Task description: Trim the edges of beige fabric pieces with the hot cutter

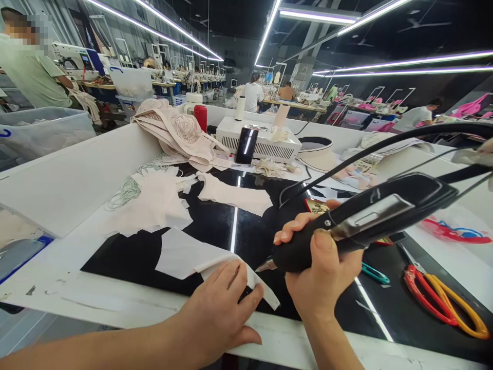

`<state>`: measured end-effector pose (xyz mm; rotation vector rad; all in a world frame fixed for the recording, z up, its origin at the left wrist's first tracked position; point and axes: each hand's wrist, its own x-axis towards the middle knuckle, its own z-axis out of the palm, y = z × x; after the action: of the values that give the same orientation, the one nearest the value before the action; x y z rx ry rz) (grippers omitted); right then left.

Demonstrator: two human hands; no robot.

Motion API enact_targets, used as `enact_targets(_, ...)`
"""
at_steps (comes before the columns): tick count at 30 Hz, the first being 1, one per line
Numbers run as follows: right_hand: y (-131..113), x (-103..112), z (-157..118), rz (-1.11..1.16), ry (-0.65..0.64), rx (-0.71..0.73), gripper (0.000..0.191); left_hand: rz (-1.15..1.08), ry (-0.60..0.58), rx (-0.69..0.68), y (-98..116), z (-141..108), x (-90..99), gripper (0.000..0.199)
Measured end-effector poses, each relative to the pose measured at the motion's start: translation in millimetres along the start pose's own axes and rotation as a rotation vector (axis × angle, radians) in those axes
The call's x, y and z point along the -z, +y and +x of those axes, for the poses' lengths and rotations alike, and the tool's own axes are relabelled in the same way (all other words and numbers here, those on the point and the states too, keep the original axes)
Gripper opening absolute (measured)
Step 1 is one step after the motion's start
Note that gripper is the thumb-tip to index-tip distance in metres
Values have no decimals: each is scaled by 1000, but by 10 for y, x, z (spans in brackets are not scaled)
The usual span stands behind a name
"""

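Note:
My right hand (323, 262) is wrapped round a black corded handheld tool (370, 216) with a pointed metal tip. The tip faces down and left, close to the edge of a pale fabric piece (188, 254). On that fabric lies my left hand (219, 303), fingers stretched out and pressing it onto the glossy black board (134, 257). Part of the fabric is folded over beneath the fingers. Behind it are another cut fabric piece (234, 195) and a larger pile of pale pieces (157, 200).
Red-and-orange-handled scissors (442, 300) and a teal-handled tool (375, 272) lie at right. Stacked beige lace-trimmed garment parts (177, 128), a phone (246, 145) and a vented white box (258, 136) stand behind. A black cable (385, 144) arches across the right. Other people work farther off.

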<state>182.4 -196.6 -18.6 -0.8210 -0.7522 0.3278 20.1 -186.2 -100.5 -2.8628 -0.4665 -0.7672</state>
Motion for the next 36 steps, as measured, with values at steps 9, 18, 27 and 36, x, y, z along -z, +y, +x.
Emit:
enact_targets(9,92,-49,-20,-9,-51,-26,43,-70,-30,-23,-61,-36,-52,96)
enact_targets(18,60,-52,-67,-15,-24,-12,44,-168,-80,-18,-235,4,195,72)
enact_targets(27,23,-72,-111,-23,-28,-23,45,-177,-123,18,-239,-108,196,70)
enact_targets(36,97,-184,-15,-9,-33,-28,42,-195,-99,32,-224,-101,139,74)
